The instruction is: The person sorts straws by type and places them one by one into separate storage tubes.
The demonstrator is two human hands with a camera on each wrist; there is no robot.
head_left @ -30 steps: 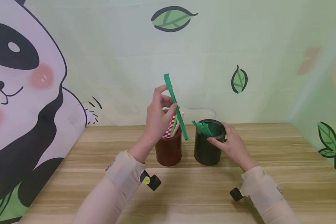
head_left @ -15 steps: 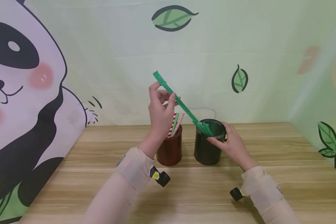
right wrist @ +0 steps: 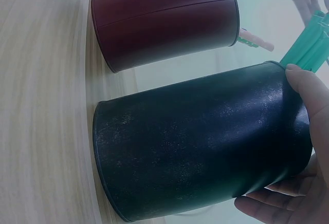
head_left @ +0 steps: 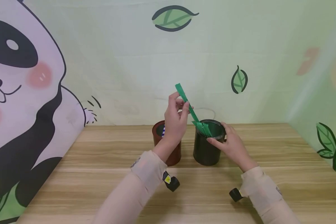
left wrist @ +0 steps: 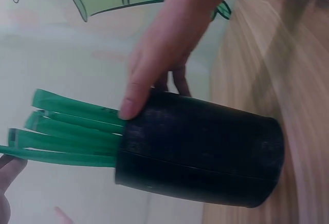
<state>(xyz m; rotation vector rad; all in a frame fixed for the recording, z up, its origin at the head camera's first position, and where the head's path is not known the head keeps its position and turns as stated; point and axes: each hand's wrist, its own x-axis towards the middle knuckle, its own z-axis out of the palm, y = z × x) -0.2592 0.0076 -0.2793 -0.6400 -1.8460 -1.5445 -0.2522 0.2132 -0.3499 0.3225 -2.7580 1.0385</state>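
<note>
In the head view my left hand [head_left: 175,119] pinches a long green-wrapped straw [head_left: 194,114] between thumb and fingers. The straw leans, its lower end inside the mouth of a black cylindrical holder [head_left: 207,152]. Several similar green-wrapped straws [left wrist: 77,124] stick out over the rim in the left wrist view. My right hand [head_left: 235,144] grips that holder at its upper right side, thumb at the rim and fingers curled around behind. The holder stands upright on the table.
Left of the black holder stands a brown cylindrical holder [head_left: 175,155], partly behind my left wrist. A blue-and-white striped straw [head_left: 163,130] shows inside it; a pink straw [right wrist: 262,41] pokes out in the right wrist view. A cartoon panda backdrop [head_left: 123,77] closes off the wooden table [head_left: 106,149].
My left hand has moved right, in front of the brown holder. The straw's lower end has gone from between the holders into the black one. My right hand keeps its place.
</note>
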